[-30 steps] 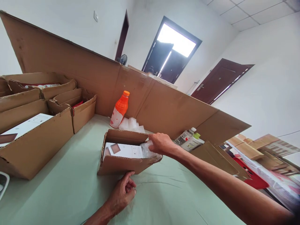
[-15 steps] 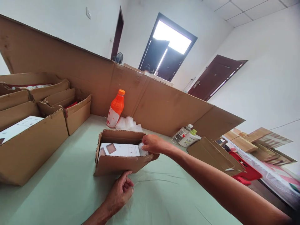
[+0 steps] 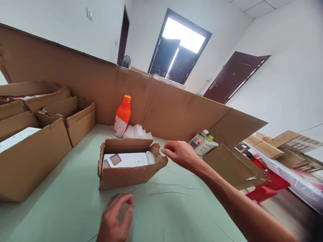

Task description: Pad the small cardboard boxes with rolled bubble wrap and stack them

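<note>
A small open cardboard box (image 3: pixel 126 176) stands on the green cloth in front of me. Inside it lies a white printed carton (image 3: pixel 130 159), with a wad of bubble wrap (image 3: pixel 150 158) tucked at its right end. My right hand (image 3: pixel 180 154) hovers just past the box's torn right flap, apart from it; its fingers are loosely curled and nothing shows in them. Nearer to me, my left hand (image 3: pixel 117 216) is below the box's front wall, slightly blurred, thumb and forefinger apart and no object between them.
Behind the box stand an orange-capped bottle (image 3: pixel 122 116) and more bubble wrap (image 3: pixel 137 131). Larger cardboard boxes (image 3: pixel 37 164) fill the left side. A clear bottle (image 3: pixel 199 139), a white bottle with a green cap (image 3: pixel 206 146) and folded cardboard (image 3: pixel 227 168) lie right. A cardboard wall (image 3: pixel 174 107) runs behind.
My right hand has left the bubble wrap in the box and moved right, off the flap. My left hand has drawn back from the box's front, toward me and left.
</note>
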{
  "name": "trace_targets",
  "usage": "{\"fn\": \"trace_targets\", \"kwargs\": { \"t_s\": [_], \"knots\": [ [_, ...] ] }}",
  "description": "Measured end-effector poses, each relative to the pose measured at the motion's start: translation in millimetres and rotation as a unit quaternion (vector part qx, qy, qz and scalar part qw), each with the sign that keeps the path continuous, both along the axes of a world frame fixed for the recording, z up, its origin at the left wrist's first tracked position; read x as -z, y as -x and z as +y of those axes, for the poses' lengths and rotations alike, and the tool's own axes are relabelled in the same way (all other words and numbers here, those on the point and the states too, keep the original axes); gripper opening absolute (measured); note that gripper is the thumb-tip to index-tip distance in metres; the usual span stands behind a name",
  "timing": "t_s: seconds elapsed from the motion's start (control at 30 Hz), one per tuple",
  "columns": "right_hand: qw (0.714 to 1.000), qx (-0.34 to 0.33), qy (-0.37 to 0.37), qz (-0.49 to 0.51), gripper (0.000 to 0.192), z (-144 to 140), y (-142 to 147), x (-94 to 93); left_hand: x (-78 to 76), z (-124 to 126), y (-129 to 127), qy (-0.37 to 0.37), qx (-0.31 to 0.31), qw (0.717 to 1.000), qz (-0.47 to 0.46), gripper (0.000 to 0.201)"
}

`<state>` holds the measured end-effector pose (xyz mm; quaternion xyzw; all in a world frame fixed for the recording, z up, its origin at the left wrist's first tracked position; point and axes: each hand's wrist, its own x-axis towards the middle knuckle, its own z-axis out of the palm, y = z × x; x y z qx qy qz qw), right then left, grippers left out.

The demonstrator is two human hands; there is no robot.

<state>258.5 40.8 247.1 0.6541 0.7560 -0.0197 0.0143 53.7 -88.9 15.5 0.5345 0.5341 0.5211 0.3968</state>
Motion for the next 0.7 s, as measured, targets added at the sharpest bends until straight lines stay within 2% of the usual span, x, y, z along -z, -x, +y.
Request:
{"fn": "trace_targets", "kwargs": {
  "t_s": [0.07, 0.1, 0.17, 0.23, 0.3, 0.4, 0.47, 0.57, 0.63, 0.7],
  "knots": [
    [0.996, 0.018, -0.022, 0.080, 0.030, -20, -32, 16.9, -6.6, -15, 26, -0.016, -0.178, 0.983, 0.038, 0.032],
    [0.991, 0.020, -0.017, 0.134, 0.029, -28, -45, 33.1, -9.0, -16, 40, 0.008, -0.237, 0.970, 0.061, 0.037],
    [0.973, 0.012, 0.011, 0.231, 0.036, -40, -55, 75.1, -12.4, -7, 63, 0.045, -0.259, 0.962, 0.070, 0.058],
    [0.962, -0.010, 0.027, 0.273, 0.049, -43, -44, 116.4, -16.0, 16, 75, 0.069, -0.219, 0.972, 0.043, 0.072],
    [0.964, -0.020, 0.015, 0.266, 0.039, -39, -23, 142.2, -20.7, 41, 70, 0.091, -0.174, 0.980, 0.021, 0.070],
    [0.969, 0.004, -0.021, 0.246, 0.019, -42, -17, 147.3, -26.2, 61, 37, 0.094, -0.149, 0.984, 0.015, 0.061],
    [0.970, 0.031, -0.042, 0.239, 0.016, -62, -41, 141.7, -26.5, 57, 5, 0.076, -0.117, 0.990, 0.001, 0.060],
    [0.966, 0.089, -0.086, 0.225, 0.021, -119, -98, 140.0, -25.7, 35, -37, 0.057, -0.018, 0.998, -0.004, 0.055],
    [0.960, 0.137, -0.096, 0.225, 0.029, -160, -128, 146.0, -25.6, 18, -52, 0.048, 0.036, 0.998, 0.023, 0.050],
    [0.950, 0.175, -0.080, 0.244, 0.034, -190, -142, 154.7, -24.2, 0, -57, 0.038, 0.066, 0.996, 0.054, 0.048]
  ]
}}
